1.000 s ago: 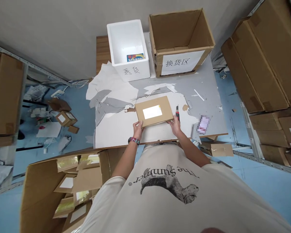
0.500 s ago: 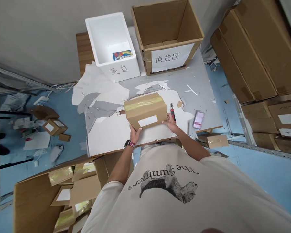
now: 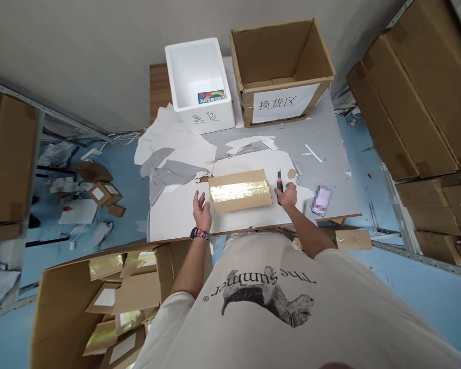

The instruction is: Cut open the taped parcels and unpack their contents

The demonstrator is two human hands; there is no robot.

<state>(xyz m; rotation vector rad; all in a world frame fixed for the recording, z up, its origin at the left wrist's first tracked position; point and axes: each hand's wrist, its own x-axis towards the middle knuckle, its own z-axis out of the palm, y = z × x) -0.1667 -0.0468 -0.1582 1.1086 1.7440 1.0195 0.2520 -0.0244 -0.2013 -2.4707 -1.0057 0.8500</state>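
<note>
A taped cardboard box (image 3: 240,197) lies flat on the table, shiny yellowish tape running along its top. My left hand (image 3: 202,212) is open just off the box's left end, fingers apart and holding nothing. To the right of the box, my right hand (image 3: 287,195) has its fingers around the handle of a red and black utility knife (image 3: 279,180). The knife still rests on the table, its tip pointing away from me.
At the table's back stand a white foam box (image 3: 211,120) with a colourful book (image 3: 211,97) inside and a large open carton (image 3: 249,110). A phone (image 3: 321,200) lies right. Torn paper (image 3: 157,133) covers the left. A big carton (image 3: 61,307) of parcels stands lower left.
The box has been set down flat and both hands have let go of it. My right hand has moved right onto the utility knife; my left has opened beside the box.
</note>
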